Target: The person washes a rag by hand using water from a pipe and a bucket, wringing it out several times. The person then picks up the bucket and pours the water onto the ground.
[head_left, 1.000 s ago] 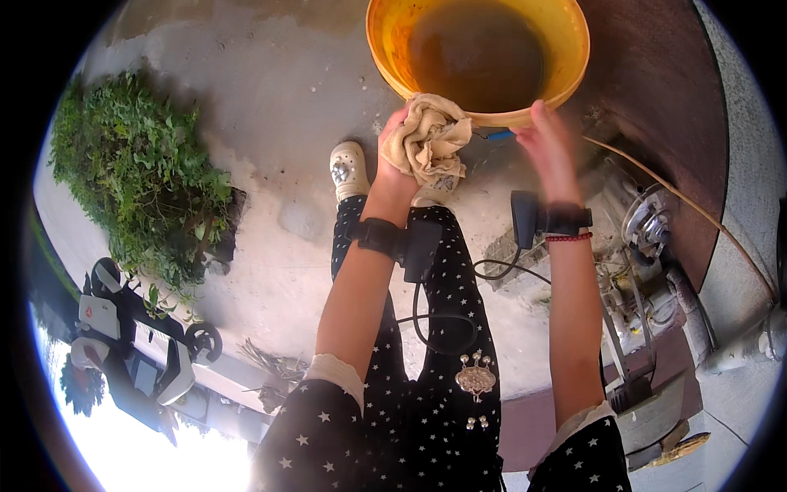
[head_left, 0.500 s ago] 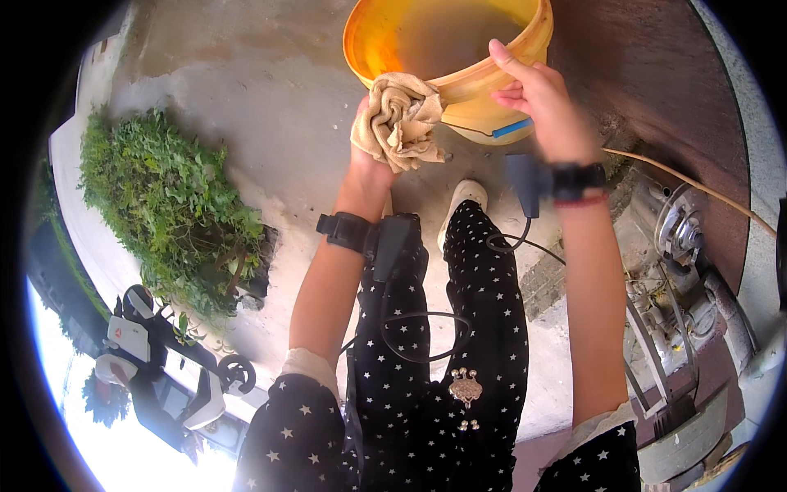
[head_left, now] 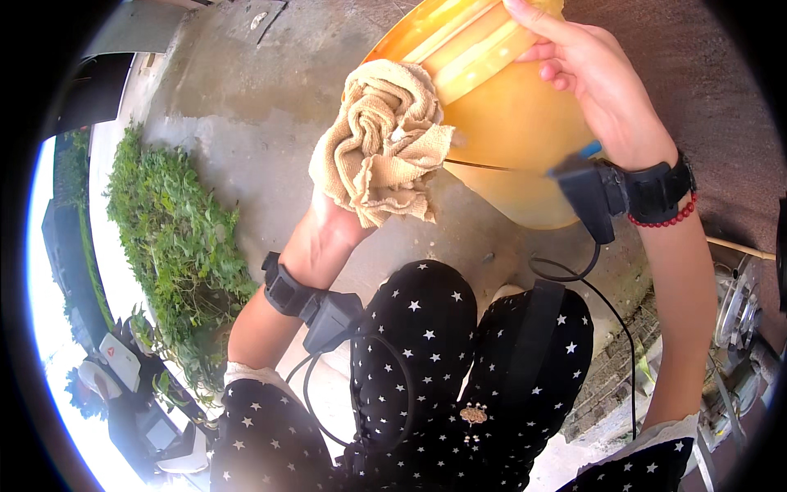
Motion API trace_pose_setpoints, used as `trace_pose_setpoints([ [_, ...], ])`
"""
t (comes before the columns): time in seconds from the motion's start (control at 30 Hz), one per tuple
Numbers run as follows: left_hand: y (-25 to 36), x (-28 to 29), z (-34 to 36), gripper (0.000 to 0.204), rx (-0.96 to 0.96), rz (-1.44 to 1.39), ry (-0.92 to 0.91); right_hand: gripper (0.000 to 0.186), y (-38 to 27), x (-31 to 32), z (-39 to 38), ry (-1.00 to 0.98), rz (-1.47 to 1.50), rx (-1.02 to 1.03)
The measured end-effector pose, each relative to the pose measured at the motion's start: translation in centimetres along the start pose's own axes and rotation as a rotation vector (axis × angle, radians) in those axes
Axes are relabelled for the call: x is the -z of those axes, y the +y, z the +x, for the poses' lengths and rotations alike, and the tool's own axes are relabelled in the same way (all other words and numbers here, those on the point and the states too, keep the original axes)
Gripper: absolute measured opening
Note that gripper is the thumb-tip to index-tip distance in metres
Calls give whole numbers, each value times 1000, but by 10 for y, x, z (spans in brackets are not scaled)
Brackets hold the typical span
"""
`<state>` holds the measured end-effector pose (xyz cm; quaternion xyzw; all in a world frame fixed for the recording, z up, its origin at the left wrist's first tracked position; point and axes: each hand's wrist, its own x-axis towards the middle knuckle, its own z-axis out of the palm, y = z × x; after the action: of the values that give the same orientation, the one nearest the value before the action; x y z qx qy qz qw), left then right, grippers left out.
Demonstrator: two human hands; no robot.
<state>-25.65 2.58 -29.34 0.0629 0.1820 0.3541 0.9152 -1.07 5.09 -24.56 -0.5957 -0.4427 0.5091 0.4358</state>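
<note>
My left hand (head_left: 328,230) is closed around a crumpled beige cloth (head_left: 381,143), which hides most of the fingers and presses against the side of a yellow plastic bucket (head_left: 512,123). My right hand (head_left: 594,78) grips the bucket's rim from above. The bucket is tilted toward me, so its outer wall and ribbed rim face the camera, and a thin wire handle crosses its side. Both wrists carry black strapped devices with cables. My knees in black star-print trousers are just below the bucket.
Grey concrete ground (head_left: 238,90) lies to the left, with a heap of green plants (head_left: 176,246) along it. A white and black scooter (head_left: 123,385) stands at the lower left. Metal machine parts (head_left: 738,328) and a brown surface (head_left: 721,98) are at the right.
The bucket has come much closer and tipped over, so its outside now shows instead of the murky water inside. Both hands rose with it, and my knees bent up under it.
</note>
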Motion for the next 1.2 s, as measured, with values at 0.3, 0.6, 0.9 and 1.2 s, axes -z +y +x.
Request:
trace_pose_setpoints([
  [0.3,22,47,12,31,-194,86,58,12,22,-51,53,-93,368,359],
  [0.6,77,99,14,28,-187,175,35,8,23,-101,91,-30,404,357],
  [0.9,78,114,23,29,-175,141,12,10,28,-108,78,-113,422,327],
  [1.2,70,104,25,29,-229,353,-18,12,19,-111,67,8,251,267],
])
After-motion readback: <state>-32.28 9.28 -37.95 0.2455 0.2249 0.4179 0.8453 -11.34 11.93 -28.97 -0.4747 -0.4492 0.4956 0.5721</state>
